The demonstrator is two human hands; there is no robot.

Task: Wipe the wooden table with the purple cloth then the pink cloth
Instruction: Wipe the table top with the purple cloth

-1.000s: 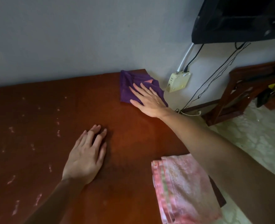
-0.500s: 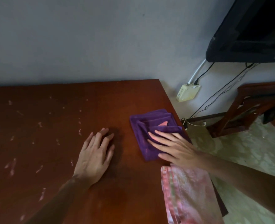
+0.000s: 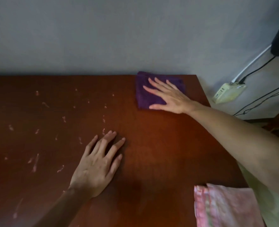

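Pressing flat, fingers spread, the right hand (image 3: 170, 97) pins the purple cloth (image 3: 145, 99); left hand (image 3: 96, 166) rests seemingly splayed.

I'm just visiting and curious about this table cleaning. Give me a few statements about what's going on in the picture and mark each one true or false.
1. The right hand lies flat on the purple cloth near the table's far edge. True.
2. The left hand is holding the pink cloth. False: it rests bare on the wooden table, fingers spread; the pink cloth lies untouched at the near right corner.
3. Pale smears mark the table's left part. True.
4. The purple cloth sits in the middle of those smears. False: it is on the right part, where the wood looks clean.
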